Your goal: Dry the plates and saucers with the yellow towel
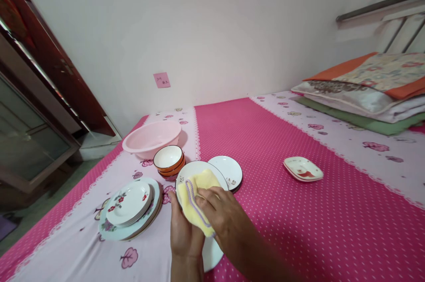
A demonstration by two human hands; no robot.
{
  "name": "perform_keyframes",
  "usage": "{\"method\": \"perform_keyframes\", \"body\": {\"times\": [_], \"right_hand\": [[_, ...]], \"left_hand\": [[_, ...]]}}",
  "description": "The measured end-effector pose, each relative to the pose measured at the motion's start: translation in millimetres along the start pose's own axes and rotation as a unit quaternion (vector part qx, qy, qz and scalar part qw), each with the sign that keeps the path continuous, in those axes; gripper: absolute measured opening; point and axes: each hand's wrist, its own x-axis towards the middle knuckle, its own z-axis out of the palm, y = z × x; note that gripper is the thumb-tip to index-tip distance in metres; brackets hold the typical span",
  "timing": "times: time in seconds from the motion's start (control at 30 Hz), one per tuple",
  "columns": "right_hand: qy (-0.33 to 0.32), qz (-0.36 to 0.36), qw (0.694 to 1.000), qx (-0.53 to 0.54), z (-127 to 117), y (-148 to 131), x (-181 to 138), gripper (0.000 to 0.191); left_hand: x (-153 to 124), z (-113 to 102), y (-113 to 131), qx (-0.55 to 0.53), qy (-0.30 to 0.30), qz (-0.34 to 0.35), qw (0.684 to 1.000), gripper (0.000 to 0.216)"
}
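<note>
Left hand [184,233]: the grip is closed on the near-left edge of a round white ceramic plate [210,256]. The fingers are mostly hidden behind it, so I can't tell how they wrap.
Right hand [221,215]: the grip is curled shut over a soft yellow cloth with a purple stitched edge [194,193], and the fingers press it onto the plate's face.
Where the plate is: right in front of the person, between both hands and above the pink polka-dot bed sheet [299,220]. It looks tilted up, but I can't tell if the near rim rests on the sheet.
Why hold it like that: my guess is the left hand backs the plate so it doesn't slide under the pressing hand (a bed is too squishy to push against).
Left of the hands: a stack of flower-printed plates [129,202], probably piled to save room.
Behind: stacked orange bowls with white insides [168,160], with a pink plastic basin [151,138] just beyond.
Beside the held plate: a small white plate with a dark rim [227,170] lies flat, partly tucked behind it.
Off right: a square white dish with a red mark [303,169], well apart and alone.
Far corner: folded bedding [365,91] piled by the wall.
</note>
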Motion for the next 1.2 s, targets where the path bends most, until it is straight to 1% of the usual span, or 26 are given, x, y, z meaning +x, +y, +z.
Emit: {"method": "perform_keyframes", "body": {"times": [0.07, 0.13, 0.2, 0.23, 0.27, 0.3, 0.33, 0.37, 0.43, 0.47, 0.5, 0.53, 0.63, 0.67, 0.7, 0.77, 0.83, 0.9, 0.93, 1.0, 1.07, 1.1, 1.13, 1.2], "right_hand": [[0.002, -0.018, 1.0, 0.016, -2, -2, 2, 0.044], [0.012, -0.027, 0.998, 0.048, -6, -1, 2, 0.049], [0.035, -0.029, 0.994, 0.102, -11, 2, 2, 0.049], [0.052, -0.023, 0.989, 0.135, -14, 4, 3, 0.048], [0.069, -0.007, 0.983, 0.173, -17, 7, 3, 0.047], [0.084, 0.025, 0.972, 0.216, -20, 10, 4, 0.046], [0.092, 0.069, 0.957, 0.268, -23, 13, 4, 0.045], [0.089, 0.122, 0.932, 0.328, -27, 17, 5, 0.044], [0.065, 0.219, 0.864, 0.448, -33, 26, 5, 0.04], [0.055, 0.252, 0.831, 0.494, -35, 31, 5, 0.038], [0.053, 0.274, 0.803, 0.527, -37, 37, 4, 0.038], [0.06, 0.289, 0.781, 0.55, -38, 42, 4, 0.038], [0.101, 0.317, 0.728, 0.599, -37, 58, 1, 0.04], [0.109, 0.322, 0.71, 0.617, -37, 63, 1, 0.041], [0.114, 0.325, 0.692, 0.634, -36, 67, 0, 0.042], [0.119, 0.329, 0.664, 0.66, -34, 74, -1, 0.046], [0.129, 0.329, 0.64, 0.682, -33, 78, -1, 0.051], [0.139, 0.329, 0.622, 0.697, -32, 80, -1, 0.056], [0.139, 0.33, 0.615, 0.702, -32, 80, -2, 0.058], [0.131, 0.335, 0.609, 0.707, -31, 81, -3, 0.059], [0.116, 0.339, 0.612, 0.705, -31, 82, -4, 0.057], [0.11, 0.34, 0.617, 0.701, -30, 82, -5, 0.056], [0.107, 0.342, 0.623, 0.695, -30, 83, -5, 0.053], [0.11, 0.349, 0.635, 0.68, -29, 85, -4, 0.049]], "left_hand": [[-2, 3, 5, 0.008, -0.009, -0.026, 1.0, 0.062], [-3, 8, 5, 0.024, -0.001, -0.03, 0.999, 0.065], [-3, 14, 1, 0.042, 0.023, -0.007, 0.999, 0.063], [-3, 17, -2, 0.055, 0.034, 0.008, 0.998, 0.059], [-2, 19, -5, 0.074, 0.041, 0.022, 0.996, 0.053], [-2, 20, -8, 0.1, 0.044, 0.035, 0.993, 0.046], [-2, 20, -11, 0.131, 0.046, 0.048, 0.989, 0.04], [-2, 19, -13, 0.166, 0.051, 0.061, 0.983, 0.039], [-1, 14, -15, 0.228, 0.079, 0.092, 0.966, 0.05], [-1, 11, -15, 0.251, 0.103, 0.105, 0.957, 0.057], [0, 8, -15, 0.269, 0.126, 0.111, 0.948, 0.061], [1, 6, -15, 0.287, 0.146, 0.11, 0.94, 0.062], [4, 4, -15, 0.332, 0.18, 0.087, 0.922, 0.054], [4, 5, -15, 0.335, 0.182, 0.079, 0.921, 0.052], [5, 6, -15, 0.326, 0.175, 0.073, 0.926, 0.05], [5, 9, -16, 0.269, 0.155, 0.066, 0.948, 0.048], [5, 7, -15, 0.175, 0.138, 0.06, 0.973, 0.041], [5, 0, -13, 0.081, 0.115, 0.051, 0.989, 0.033], [5, -4, -12, 0.045, 0.082, 0.041, 0.995, 0.032], [4, -13, -10, 0.002, -0.027, 0.008, 1.0, 0.036], [1, -18, -9, -0.011, -0.12, -0.022, 0.992, 0.041], [0, -19, -9, -0.01, -0.146, -0.031, 0.989, 0.043], [-2, -18, -9, -0.007, -0.158, -0.035, 0.987, 0.045], [-5, -14, -10, 0.0, -0.148, -0.032, 0.988, 0.044]]}}
